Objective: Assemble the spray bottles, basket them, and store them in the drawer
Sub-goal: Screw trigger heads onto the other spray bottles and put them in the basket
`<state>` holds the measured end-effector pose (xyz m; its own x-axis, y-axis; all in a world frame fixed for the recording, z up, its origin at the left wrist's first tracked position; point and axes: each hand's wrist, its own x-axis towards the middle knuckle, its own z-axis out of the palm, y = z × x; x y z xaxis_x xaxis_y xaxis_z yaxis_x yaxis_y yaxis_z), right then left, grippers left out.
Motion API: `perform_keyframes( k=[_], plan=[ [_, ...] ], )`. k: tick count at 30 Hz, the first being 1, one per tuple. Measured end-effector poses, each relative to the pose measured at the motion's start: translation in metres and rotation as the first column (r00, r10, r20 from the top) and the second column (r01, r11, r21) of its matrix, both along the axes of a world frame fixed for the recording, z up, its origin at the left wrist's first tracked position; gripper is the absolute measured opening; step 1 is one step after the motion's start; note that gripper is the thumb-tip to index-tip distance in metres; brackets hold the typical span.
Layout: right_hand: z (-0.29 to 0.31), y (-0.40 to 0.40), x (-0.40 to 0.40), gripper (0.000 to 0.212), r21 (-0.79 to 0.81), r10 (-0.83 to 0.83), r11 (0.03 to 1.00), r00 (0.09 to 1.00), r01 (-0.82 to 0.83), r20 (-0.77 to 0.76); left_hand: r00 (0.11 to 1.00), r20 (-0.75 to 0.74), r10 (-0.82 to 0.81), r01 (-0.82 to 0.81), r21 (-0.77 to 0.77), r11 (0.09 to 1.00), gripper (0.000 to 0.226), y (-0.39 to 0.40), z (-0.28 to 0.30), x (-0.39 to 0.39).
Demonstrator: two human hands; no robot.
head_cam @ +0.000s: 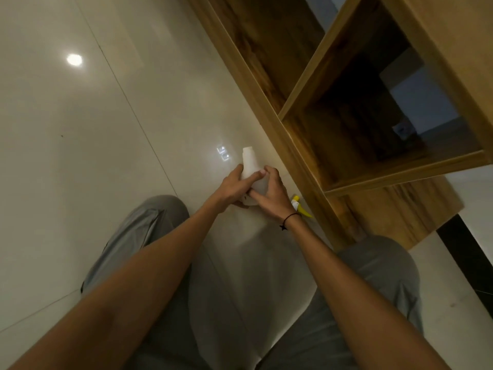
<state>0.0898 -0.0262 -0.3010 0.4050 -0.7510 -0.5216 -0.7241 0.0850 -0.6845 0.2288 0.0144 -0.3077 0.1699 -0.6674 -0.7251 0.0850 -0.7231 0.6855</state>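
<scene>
Holding the white translucent plastic spray bottle (250,172) low over the glossy cream tiled floor (106,156), the left hand (234,188) and right hand (274,190) both wrap its body, neck bare and pointing away. Assembly appears under way: next, one hand must free itself for the yellow-and-white trigger spray head (300,208), lying just right of the bottle. Right of the bottle, the wooden open-fronted cabinet (333,116) edge crowds close; leftward the floor lies open.
</scene>
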Motion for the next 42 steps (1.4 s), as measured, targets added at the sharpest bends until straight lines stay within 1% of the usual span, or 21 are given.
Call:
perform_keyframes(
  k=[3,5,6,8,10,11,12,14,15,16,17,19,23,26,28,29,31,33,36,39,42],
  plan=[
    [0.006,-0.007,-0.015,0.070,0.021,-0.024,1.000,0.998,0.023,0.062,0.998,0.058,-0.028,0.029,-0.024,0.999,0.075,-0.007,0.002,0.005],
    [0.011,-0.012,-0.024,0.060,0.000,-0.056,0.998,0.998,0.056,0.029,0.995,0.098,-0.034,0.037,-0.035,0.999,0.076,-0.012,0.001,0.006],
    [0.012,-0.015,-0.027,0.052,-0.028,-0.053,0.998,0.999,0.053,-0.014,0.993,0.112,-0.040,0.044,-0.036,0.998,0.075,-0.012,-0.001,0.006],
    [0.014,-0.020,-0.036,0.036,-0.097,0.001,0.995,0.990,-0.014,-0.140,0.984,0.158,-0.082,0.087,-0.027,0.996,0.076,-0.011,-0.005,0.005],
    [0.013,-0.023,-0.044,0.024,-0.125,0.104,0.981,0.946,-0.149,-0.306,0.968,0.206,-0.143,0.151,-0.024,0.988,0.077,-0.010,-0.011,0.004],
    [0.013,-0.022,-0.048,0.022,-0.134,0.172,0.960,0.898,-0.245,-0.406,0.959,0.220,-0.177,0.187,-0.027,0.982,0.077,-0.010,-0.013,0.004],
    [0.013,-0.022,-0.051,0.025,-0.138,0.236,0.927,0.828,-0.348,-0.508,0.948,0.233,-0.218,0.231,-0.032,0.972,0.077,-0.011,-0.015,0.005],
    [0.015,-0.015,-0.053,0.043,-0.103,0.303,0.865,0.675,-0.491,-0.673,0.911,0.270,-0.311,0.331,-0.031,0.943,0.075,-0.011,-0.019,0.008],
    [0.015,-0.011,-0.053,0.053,-0.071,0.308,0.858,0.621,-0.509,-0.721,0.893,0.284,-0.349,0.371,-0.024,0.928,0.074,-0.010,-0.020,0.009],
    [0.012,-0.006,-0.053,0.060,-0.042,0.307,0.862,0.587,-0.505,-0.749,0.880,0.289,-0.376,0.398,-0.017,0.917,0.073,-0.010,-0.022,0.011],
    [0.009,-0.001,-0.052,0.064,-0.019,0.304,0.871,0.568,-0.491,-0.765,0.871,0.290,-0.396,0.417,-0.011,0.909,0.073,-0.009,-0.023,0.013],
    [0.003,0.007,-0.052,0.067,-0.008,0.282,0.892,0.572,-0.452,-0.770,0.841,0.317,-0.439,0.465,-0.005,0.885,0.072,-0.008,-0.024,0.017],
    [0.001,0.009,-0.047,0.061,-0.106,0.219,0.894,0.632,-0.435,-0.744,0.702,0.481,-0.525,0.608,-0.022,0.794,0.061,-0.005,-0.021,0.032],
    [0.013,0.003,-0.032,0.069,-0.205,0.166,0.895,0.725,-0.395,-0.669,0.573,0.631,-0.523,0.682,-0.013,0.731,0.068,-0.001,-0.019,0.048],
    [0.026,0.000,-0.016,0.078,-0.321,0.117,0.879,0.811,-0.353,-0.573,0.524,0.691,-0.498,0.702,-0.020,0.711,0.079,0.003,-0.016,0.061],
    [0.034,-0.002,-0.007,0.078,-0.394,0.082,0.862,0.856,-0.318,-0.510,0.528,0.699,-0.483,0.701,-0.038,0.712,0.084,0.006,-0.015,0.068],
    [0.052,-0.008,0.008,0.069,-0.537,-0.001,0.820,0.937,-0.199,-0.349,0.558,0.687,-0.465,0.702,-0.092,0.706,0.087,0.012,-0.014,0.080],
    [0.069,-0.015,0.017,0.060,-0.629,-0.072,0.776,0.981,-0.058,-0.178,0.574,0.668,-0.472,0.715,-0.129,0.687,0.082,0.016,-0.015,0.086],
    [0.091,-0.023,0.020,0.057,-0.670,-0.145,0.726,0.987,0.157,0.073,0.568,0.663,-0.488,0.730,-0.133,0.670,0.074,0.017,-0.016,0.087],
    [0.109,-0.026,0.020,0.056,-0.688,-0.184,0.651,0.946,0.321,0.267,0.540,0.687,-0.486,0.739,-0.111,0.665,0.075,0.016,-0.016,0.086],
    [0.124,-0.027,0.016,0.056,-0.680,-0.209,0.572,0.883,0.459,0.420,0.544,0.689,-0.479,0.736,-0.117,0.667,0.076,0.015,-0.018,0.087]
  ],
)
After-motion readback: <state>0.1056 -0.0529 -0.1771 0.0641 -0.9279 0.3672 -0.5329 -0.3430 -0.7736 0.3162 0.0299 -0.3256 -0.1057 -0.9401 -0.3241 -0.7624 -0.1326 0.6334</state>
